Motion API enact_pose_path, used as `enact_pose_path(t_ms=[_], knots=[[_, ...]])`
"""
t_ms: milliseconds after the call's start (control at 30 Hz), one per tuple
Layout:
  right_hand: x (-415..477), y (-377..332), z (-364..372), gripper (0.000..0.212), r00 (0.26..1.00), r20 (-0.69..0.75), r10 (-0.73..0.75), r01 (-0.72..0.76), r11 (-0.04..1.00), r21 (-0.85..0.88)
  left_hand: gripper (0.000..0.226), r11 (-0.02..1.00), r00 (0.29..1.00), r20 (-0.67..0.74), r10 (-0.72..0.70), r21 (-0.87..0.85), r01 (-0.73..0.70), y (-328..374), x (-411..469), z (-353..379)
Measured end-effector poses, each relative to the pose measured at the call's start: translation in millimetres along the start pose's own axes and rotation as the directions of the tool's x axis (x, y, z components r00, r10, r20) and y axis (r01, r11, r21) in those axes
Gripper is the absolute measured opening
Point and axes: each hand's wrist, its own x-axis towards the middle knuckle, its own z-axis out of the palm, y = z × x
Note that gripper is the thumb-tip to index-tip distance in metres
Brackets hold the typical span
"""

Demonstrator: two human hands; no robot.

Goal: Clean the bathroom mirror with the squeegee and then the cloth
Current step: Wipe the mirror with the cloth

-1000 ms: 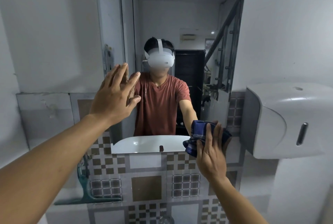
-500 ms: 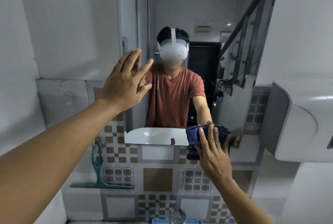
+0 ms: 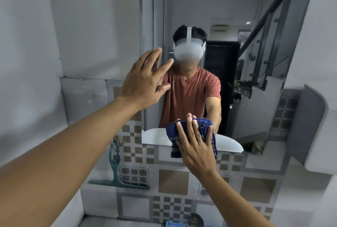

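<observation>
The mirror (image 3: 255, 121) hangs on the tiled wall ahead. Against its bottom edge lies a dark blue checked cloth (image 3: 205, 128), pressed flat to the glass by my right hand (image 3: 196, 146) with the fingers spread over it. My left hand (image 3: 144, 82) is raised with fingers apart at the mirror's left edge, holding nothing. A teal squeegee (image 3: 116, 173) stands on a ledge against the tiles at the lower left, well below my left hand. The mirror reflects a person in a red shirt wearing a white headset.
A white dispenser (image 3: 317, 130) juts from the wall at the right. Patterned brown and grey tiles (image 3: 173, 181) cover the wall under the mirror. A round tap top (image 3: 195, 220) and a blue object (image 3: 173, 224) show at the bottom edge.
My right hand has slid the cloth leftward along the mirror's bottom edge. My left hand has stayed raised at the mirror's left edge. The camera has turned left and tipped down.
</observation>
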Motion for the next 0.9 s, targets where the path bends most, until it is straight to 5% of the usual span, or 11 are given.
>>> enact_pose_path(t_ms=[267, 467, 900], knots=[[34, -59, 10, 0.08, 0.985, -0.015, -0.169, 0.169, 0.986, 0.004, 0.07, 1.0, 1.0, 0.016, -0.002, -0.012, 0.002, 1, -1, -3], [35, -74, 20, 0.062, 0.948, -0.047, -0.314, 0.312, 0.949, -0.03, 0.068, 0.996, 0.999, 0.029, 0.029, -0.081, -0.027, -1, -2, -6], [35, -87, 2, 0.052, 0.886, 0.083, -0.457, 0.434, 0.878, 0.203, 0.05, 0.984, 1.0, 0.03, 0.007, -0.176, -0.001, -12, -28, -9]])
